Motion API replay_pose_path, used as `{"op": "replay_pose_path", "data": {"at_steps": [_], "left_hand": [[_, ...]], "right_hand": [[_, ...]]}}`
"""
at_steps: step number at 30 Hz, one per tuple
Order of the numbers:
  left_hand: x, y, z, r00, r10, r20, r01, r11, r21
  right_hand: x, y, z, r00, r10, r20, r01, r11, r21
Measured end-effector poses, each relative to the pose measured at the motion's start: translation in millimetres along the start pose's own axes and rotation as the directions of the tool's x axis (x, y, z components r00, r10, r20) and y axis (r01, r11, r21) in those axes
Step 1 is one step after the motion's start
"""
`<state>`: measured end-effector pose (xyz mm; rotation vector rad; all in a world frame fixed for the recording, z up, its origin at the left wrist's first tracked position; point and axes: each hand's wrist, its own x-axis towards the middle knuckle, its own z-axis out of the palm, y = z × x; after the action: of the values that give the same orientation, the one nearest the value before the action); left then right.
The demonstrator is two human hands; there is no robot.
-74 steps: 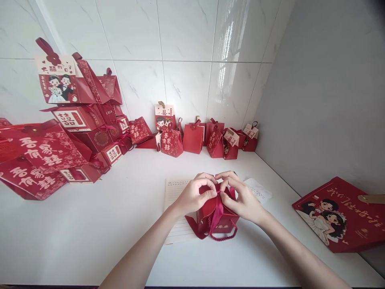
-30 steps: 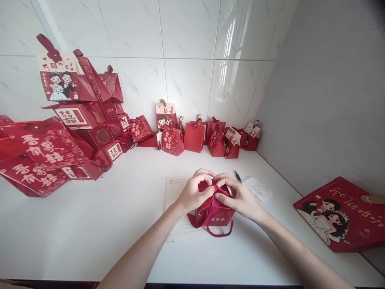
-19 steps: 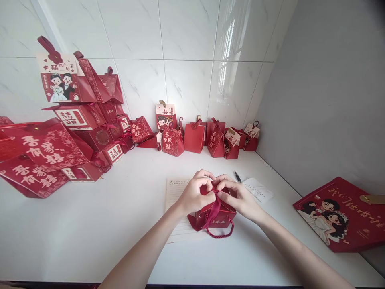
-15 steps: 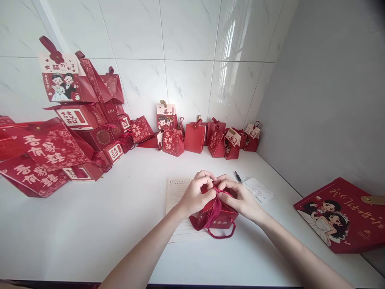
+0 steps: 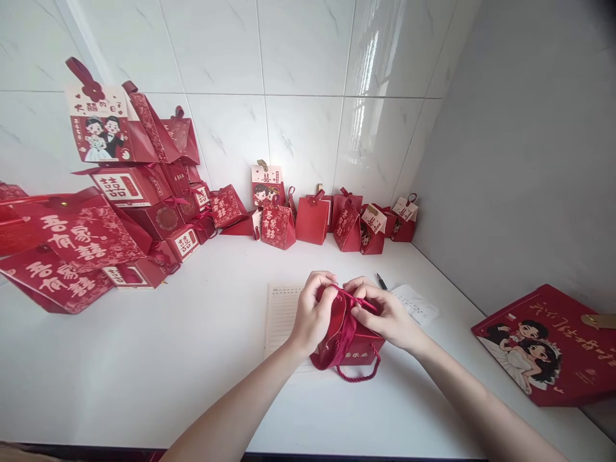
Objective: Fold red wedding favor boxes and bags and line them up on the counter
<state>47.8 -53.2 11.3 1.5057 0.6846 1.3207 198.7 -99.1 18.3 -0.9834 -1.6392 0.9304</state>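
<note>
A small red box (image 5: 359,354) with gold lettering and a twisted cord handle stands on the white table, partly over a lined paper sheet (image 5: 283,314). A dark red ribbon (image 5: 345,340) crosses its top and hangs down the front. My left hand (image 5: 315,311) pinches the ribbon at the box's upper left. On the upper right, my right hand (image 5: 378,311) has its fingers closed on the ribbon near its crossing. The fingertips partly hide the crossing.
Stacked red gift boxes (image 5: 129,186) fill the left side. Several small red boxes (image 5: 312,220) line the tiled wall. A pen (image 5: 381,282) and a white paper slip (image 5: 416,305) lie behind my right hand. A large red box (image 5: 548,346) is at the right.
My hands have moved slightly apart, my left hand a little to the left. The ribbon between them is drawn out more, and the box has shifted slightly right.
</note>
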Motion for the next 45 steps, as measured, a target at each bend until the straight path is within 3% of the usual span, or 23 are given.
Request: {"op": "replay_pose_path", "data": {"at_steps": [3, 6, 10, 16, 19, 21, 24, 26, 32, 38, 45], "left_hand": [[-1, -1, 2.7, 0.988, -0.101, -0.119, 0.092, 0.992, -0.081], [1, 0, 3.5, 0.944, -0.243, -0.225, 0.193, 0.956, -0.222], [6, 3, 2.4, 0.919, -0.314, -0.237, 0.223, 0.912, -0.345], [15, 5, -4.7, 0.895, -0.266, -0.357, 0.08, 0.884, -0.461], [19, 5, -5.3, 0.91, -0.259, -0.325, 0.058, 0.853, -0.518], [22, 6, -6.3, 0.897, -0.318, -0.307, 0.069, 0.787, -0.613], [30, 6, -16.2, 0.805, -0.52, -0.285, 0.099, 0.592, -0.8], [38, 4, -29.8, 0.736, -0.61, -0.293, 0.09, 0.518, -0.85], [55, -9, -65.5, 0.651, -0.658, -0.378, 0.118, 0.58, -0.806], [55, -14, -60.1, 0.68, -0.674, -0.289, 0.279, 0.602, -0.748], [48, -16, -44.9, 0.735, -0.657, -0.167, 0.449, 0.656, -0.607]], "right_hand": [[0, -1, 0, 1.0, -0.021, -0.001, 0.021, 1.0, 0.0], [-1, -4, 2, 1.0, -0.026, 0.016, 0.026, 1.0, -0.006], [-2, -5, 2, 1.0, -0.016, 0.019, 0.016, 1.0, -0.015], [0, -4, 3, 1.0, -0.02, 0.016, 0.02, 1.0, -0.017], [0, -3, 4, 0.999, -0.023, 0.022, 0.024, 1.0, -0.005], [0, -3, 5, 1.0, -0.022, 0.021, 0.022, 1.0, -0.006], [-1, -1, 4, 1.0, -0.023, 0.014, 0.023, 1.0, 0.009], [-2, -1, 2, 0.999, -0.033, -0.015, 0.034, 0.999, 0.039], [-5, 0, -4, 0.991, 0.062, -0.119, -0.055, 0.996, 0.067], [2, 9, -10, 0.94, 0.101, -0.325, -0.008, 0.961, 0.276], [6, 1, -25, 0.823, 0.029, -0.567, 0.157, 0.948, 0.276]]}}
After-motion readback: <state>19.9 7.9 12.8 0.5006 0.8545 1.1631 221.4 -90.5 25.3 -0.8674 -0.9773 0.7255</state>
